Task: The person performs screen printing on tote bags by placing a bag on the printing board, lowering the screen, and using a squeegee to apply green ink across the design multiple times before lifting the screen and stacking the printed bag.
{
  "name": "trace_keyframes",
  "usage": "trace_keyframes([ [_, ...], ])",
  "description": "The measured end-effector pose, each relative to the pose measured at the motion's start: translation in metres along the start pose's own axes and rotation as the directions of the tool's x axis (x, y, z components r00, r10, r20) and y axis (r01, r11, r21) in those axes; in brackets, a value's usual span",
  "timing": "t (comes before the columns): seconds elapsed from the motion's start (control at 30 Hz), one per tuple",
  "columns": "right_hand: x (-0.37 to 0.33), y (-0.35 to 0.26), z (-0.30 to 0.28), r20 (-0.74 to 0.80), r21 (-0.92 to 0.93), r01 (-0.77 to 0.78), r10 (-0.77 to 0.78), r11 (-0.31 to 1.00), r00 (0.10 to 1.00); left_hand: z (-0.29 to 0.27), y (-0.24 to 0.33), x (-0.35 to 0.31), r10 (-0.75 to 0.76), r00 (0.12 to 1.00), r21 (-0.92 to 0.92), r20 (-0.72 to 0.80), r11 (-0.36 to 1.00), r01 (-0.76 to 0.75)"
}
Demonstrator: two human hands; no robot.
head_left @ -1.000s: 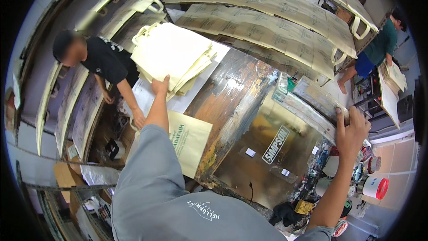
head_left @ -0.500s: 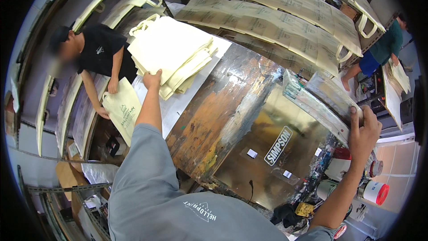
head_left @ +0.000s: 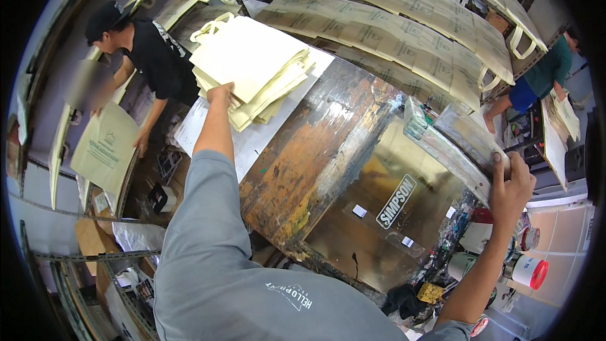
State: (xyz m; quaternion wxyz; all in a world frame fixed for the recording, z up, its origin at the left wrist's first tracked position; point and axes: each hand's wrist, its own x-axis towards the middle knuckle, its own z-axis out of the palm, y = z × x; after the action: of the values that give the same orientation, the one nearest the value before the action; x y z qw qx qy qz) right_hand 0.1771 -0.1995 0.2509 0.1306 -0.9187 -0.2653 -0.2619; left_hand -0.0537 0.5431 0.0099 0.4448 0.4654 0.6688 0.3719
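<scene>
A stack of cream tote bags (head_left: 249,63) lies on a white sheet at the table's far left. My left hand (head_left: 221,93) is at the stack's near corner, fingers closed on the edge of a bag; its fingertips are partly hidden. On the right, my right hand (head_left: 512,180) grips the near end of a raised, paint-smeared printing frame (head_left: 449,159), thumb on this side. Below the frame is a shiny brown board (head_left: 353,240) with small white pieces stuck on it, bare of any bag.
At the left, a co-worker (head_left: 158,63) holds a printed tote bag (head_left: 107,145) by the rack. Racks of printed bags (head_left: 379,31) stretch across the back. Paint tins (head_left: 527,271), a yellow sponge (head_left: 430,293) and a dark cloth (head_left: 404,300) sit at the right edge. Another person (head_left: 536,79) stands far right.
The co-worker has carried the printed bag left, away from the table to the rack. My left hand stays at the stack's corner, my right hand on the raised frame.
</scene>
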Motion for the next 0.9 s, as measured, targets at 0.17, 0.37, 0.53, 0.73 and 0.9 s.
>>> trace_keyframes([
  [0.17, -0.003, 0.0, 0.004, -0.003, 0.011, 0.032, -0.032, 0.999, 0.999, -0.001, -0.004, -0.009, 0.227, 0.972, 0.41, -0.056, 0.893, -0.185],
  [0.37, -0.003, -0.001, 0.002, 0.048, -0.025, -0.009, 0.01, 1.0, 0.999, 0.006, 0.017, -0.019, 0.263, 0.964, 0.597, 0.034, 0.769, -0.23],
  [0.53, -0.003, -0.002, 0.001, 0.063, -0.004, -0.022, 0.023, 1.0, 0.998, 0.016, 0.024, -0.008, 0.15, 0.989, 0.371, -0.011, 0.919, -0.135],
  [0.73, -0.002, -0.002, 0.002, 0.055, -0.004, -0.039, 0.039, 0.999, 0.998, 0.015, 0.018, 0.018, 0.02, 0.98, -0.172, 0.199, 0.985, 0.014],
  [0.9, 0.008, -0.001, -0.001, 0.065, -0.022, -0.048, 0.049, 0.999, 0.997, -0.001, 0.036, -0.011, 0.118, 0.956, -0.096, 0.267, 0.991, -0.096],
])
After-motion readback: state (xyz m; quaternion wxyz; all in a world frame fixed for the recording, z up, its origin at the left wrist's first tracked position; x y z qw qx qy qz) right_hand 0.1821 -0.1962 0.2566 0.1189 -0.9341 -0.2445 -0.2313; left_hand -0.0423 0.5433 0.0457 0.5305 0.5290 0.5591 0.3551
